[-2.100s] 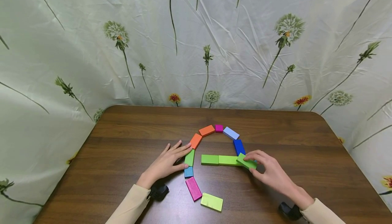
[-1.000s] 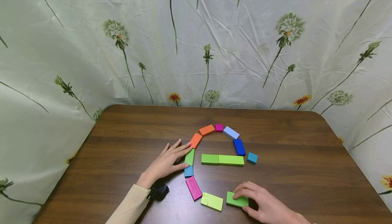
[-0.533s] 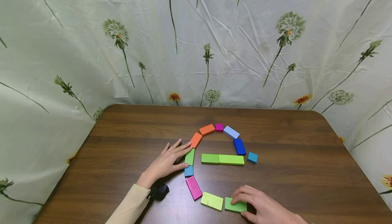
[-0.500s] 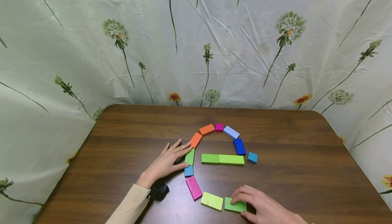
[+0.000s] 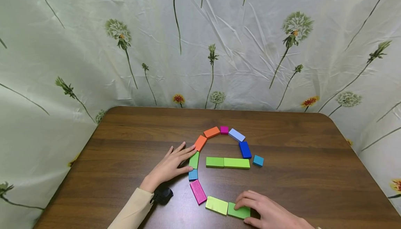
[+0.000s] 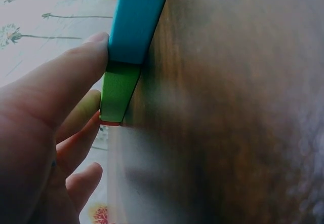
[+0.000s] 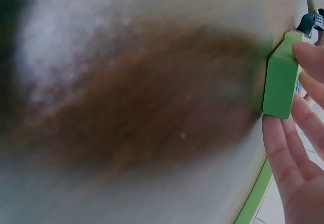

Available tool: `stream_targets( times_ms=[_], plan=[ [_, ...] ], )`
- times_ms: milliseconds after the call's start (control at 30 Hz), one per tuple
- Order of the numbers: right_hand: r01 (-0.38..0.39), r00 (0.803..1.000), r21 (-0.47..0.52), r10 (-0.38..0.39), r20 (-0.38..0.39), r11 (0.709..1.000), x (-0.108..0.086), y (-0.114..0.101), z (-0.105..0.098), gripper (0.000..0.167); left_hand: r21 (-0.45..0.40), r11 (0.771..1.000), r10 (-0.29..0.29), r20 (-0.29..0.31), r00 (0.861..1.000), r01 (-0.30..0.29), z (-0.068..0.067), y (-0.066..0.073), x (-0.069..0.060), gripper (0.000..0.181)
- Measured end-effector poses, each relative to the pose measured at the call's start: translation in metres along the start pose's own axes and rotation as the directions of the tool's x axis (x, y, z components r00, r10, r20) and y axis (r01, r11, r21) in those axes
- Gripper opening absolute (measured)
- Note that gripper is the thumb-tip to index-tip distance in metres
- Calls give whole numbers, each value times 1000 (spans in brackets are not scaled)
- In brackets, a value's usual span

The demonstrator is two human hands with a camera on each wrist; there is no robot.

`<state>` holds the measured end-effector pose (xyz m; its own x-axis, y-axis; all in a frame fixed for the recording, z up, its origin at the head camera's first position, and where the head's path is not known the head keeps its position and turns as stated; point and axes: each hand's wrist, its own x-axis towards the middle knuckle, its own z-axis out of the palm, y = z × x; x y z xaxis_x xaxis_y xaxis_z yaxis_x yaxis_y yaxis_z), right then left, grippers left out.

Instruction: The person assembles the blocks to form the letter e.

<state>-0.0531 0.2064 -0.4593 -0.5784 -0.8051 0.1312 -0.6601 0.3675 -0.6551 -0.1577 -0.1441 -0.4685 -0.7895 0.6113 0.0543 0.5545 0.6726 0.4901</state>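
At the near side of the table, my right hand [image 5: 266, 208] pinches a green block [image 5: 237, 212], lying flat with its left end against a yellow-green block [image 5: 216, 205]. The right wrist view shows the same green block [image 7: 281, 84] between thumb and fingers. My left hand [image 5: 167, 168] lies with outstretched fingers along the left of the curve. Its fingertips touch near an orange block [image 5: 200, 143] and a green block [image 5: 194, 159], and the thumb is at a small blue block [image 5: 193, 174]. In the left wrist view the thumb touches the blue block [image 6: 135, 24].
A pink block [image 5: 198, 192] links to the yellow-green one. Further along the curve come another orange block [image 5: 211, 132], a magenta one [image 5: 224, 130], a light blue one [image 5: 236, 135] and a dark blue one [image 5: 245, 150]. Two green blocks [image 5: 227, 163] form a bar; a blue block [image 5: 258, 160] sits right.
My right hand has brought the green block from the bar's right end to the near side, then slid it left against the yellow-green block. A blue block came into view. The left hand stayed put.
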Motion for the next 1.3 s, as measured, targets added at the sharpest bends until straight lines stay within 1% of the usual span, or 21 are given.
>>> stream_targets(
  times_ms=[133,200,333,467,567,667,833,900,1100,1300],
  plan=[
    [-3,1000,14,4,-3,1000,0,1,-1,26,-1,1000,-5,6,1000,5,0,0,0,63],
    [-2,1000,25,2,-22,1000,1,2,-3,26,0,1000,-7,9,1000,7,0,0,0,63],
    [28,993,29,-25,-115,999,1,8,-10,27,0,1000,-9,11,1000,9,0,0,0,63],
    [76,974,5,-73,-216,997,0,16,-18,34,2,1000,-11,11,1000,11,0,0,0,63],
    [77,958,-37,-84,-276,996,-1,22,-25,38,3,1000,-9,9,1000,9,0,0,-1,63],
    [40,941,-85,-66,-331,996,-2,27,-31,40,-1,1000,-6,6,1000,6,0,0,-1,63],
    [9,910,-151,-71,-409,988,-3,35,-39,41,-5,1000,-3,3,1000,3,-1,1,-1,63],
    [0,901,-168,-73,-428,986,-3,38,-41,41,-5,1000,-1,1,1000,1,-1,1,-1,63],
    [-83,883,-188,-15,-469,979,-5,48,-46,40,-4,1000,4,0,1000,-4,-1,0,-1,62],
    [-153,856,-199,29,-515,968,-6,59,-51,39,-2,1000,7,1,1000,-7,-1,1,-1,62]
  ],
)
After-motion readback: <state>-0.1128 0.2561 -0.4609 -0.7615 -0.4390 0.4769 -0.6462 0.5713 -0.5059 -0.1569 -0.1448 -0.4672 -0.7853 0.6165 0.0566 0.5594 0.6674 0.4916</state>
